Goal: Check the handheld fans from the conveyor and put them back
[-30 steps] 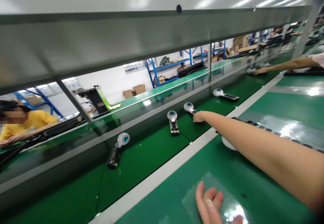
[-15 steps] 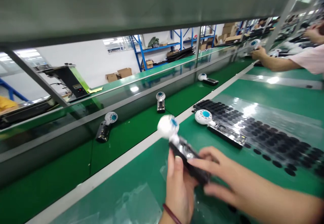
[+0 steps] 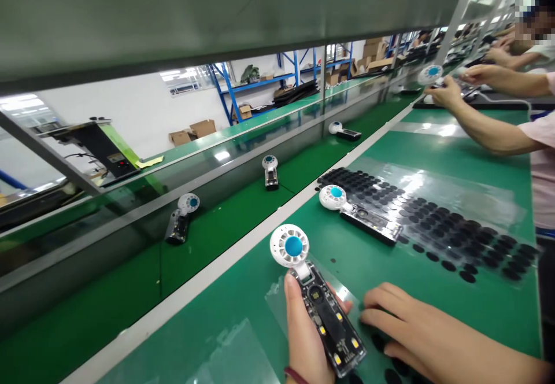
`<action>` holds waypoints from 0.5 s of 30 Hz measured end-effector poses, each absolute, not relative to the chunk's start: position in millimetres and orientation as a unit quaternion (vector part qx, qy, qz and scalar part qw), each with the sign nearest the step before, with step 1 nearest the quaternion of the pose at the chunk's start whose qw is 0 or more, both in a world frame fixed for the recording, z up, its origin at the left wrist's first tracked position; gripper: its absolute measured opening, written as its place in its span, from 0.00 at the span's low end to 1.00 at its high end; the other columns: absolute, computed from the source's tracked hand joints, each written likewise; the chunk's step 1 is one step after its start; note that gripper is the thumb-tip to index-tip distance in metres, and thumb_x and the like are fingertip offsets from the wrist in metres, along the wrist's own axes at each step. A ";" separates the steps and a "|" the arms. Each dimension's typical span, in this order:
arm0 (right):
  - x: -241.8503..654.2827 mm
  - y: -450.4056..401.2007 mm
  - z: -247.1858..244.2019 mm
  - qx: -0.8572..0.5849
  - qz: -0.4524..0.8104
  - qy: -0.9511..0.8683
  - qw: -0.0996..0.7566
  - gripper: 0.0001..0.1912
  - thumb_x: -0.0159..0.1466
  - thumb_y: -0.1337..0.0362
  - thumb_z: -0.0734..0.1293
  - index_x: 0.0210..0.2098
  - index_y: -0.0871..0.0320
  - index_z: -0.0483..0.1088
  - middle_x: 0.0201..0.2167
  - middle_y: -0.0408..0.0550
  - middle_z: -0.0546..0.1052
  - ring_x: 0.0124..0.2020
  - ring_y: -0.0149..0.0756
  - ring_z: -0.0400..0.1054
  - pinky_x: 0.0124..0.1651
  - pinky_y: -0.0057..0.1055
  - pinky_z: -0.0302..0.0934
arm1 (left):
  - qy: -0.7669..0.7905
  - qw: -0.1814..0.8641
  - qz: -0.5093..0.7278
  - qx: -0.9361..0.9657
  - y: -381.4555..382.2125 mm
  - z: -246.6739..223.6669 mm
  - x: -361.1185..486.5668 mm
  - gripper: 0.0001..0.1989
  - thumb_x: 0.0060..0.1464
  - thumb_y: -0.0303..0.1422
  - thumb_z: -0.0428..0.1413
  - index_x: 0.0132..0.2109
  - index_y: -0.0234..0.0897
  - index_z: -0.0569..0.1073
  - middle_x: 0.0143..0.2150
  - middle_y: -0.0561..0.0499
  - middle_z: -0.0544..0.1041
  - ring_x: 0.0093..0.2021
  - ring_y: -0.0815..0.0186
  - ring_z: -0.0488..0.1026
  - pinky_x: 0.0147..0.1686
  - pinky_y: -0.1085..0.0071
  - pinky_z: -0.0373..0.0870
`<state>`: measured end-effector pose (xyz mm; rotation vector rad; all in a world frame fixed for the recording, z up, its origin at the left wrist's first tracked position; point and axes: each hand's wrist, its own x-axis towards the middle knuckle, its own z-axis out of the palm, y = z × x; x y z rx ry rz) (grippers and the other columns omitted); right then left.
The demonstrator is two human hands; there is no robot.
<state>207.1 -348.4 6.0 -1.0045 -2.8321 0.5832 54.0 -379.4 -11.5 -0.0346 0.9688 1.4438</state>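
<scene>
My left hand is wrapped round a handheld fan, its clear-and-black body turned face up with the circuit board and small yellow lights showing. The fan's white round head with a blue centre points away from me. To its right, my right hand is low over the bench with fingers bent and a gap between thumb and forefinger. Under those fingers lie loose black discs, partly hidden by the hand. Another handheld fan rests on the bench beyond, beside clear sheets of black discs.
Several similar fans, one of them a near fan, lie on the green conveyor belt along the left. A pale rail divides belt from bench. Clear plastic film lies in front. At right, a co-worker's hands hold another fan.
The fan in my left hand has turned face up and come lower. My right hand has let go of it and moved right and down to the loose black discs. The view has shifted slightly right.
</scene>
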 end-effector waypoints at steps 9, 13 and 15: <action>201.6 -337.7 -4.4 -0.312 0.258 -0.914 0.007 0.13 0.46 0.81 0.64 0.24 0.56 0.64 0.31 0.44 0.71 0.36 0.40 0.63 0.35 0.34 0.61 | 0.440 0.655 0.613 -0.013 -380.2 -10.6 54.4 0.29 0.46 0.58 0.46 0.27 0.33 0.71 0.21 0.50 0.71 0.26 0.65 0.71 0.41 0.62 0.68; 211.1 -337.7 15.1 -0.311 0.380 -0.871 0.029 0.12 0.50 0.80 0.63 0.24 0.55 0.62 0.31 0.41 0.70 0.36 0.34 0.64 0.36 0.29 0.60 | 0.421 0.647 0.635 -0.011 -379.5 -11.9 56.0 0.28 0.46 0.57 0.48 0.27 0.33 0.70 0.21 0.51 0.71 0.24 0.66 0.70 0.40 0.62 0.68; 213.9 -336.1 25.5 -0.300 0.428 -0.851 0.050 0.11 0.53 0.77 0.63 0.24 0.55 0.62 0.31 0.41 0.70 0.36 0.33 0.65 0.36 0.28 0.60 | 0.423 0.629 0.652 -0.017 -379.1 -11.5 58.8 0.27 0.46 0.56 0.49 0.26 0.33 0.69 0.20 0.51 0.70 0.22 0.67 0.69 0.39 0.61 0.68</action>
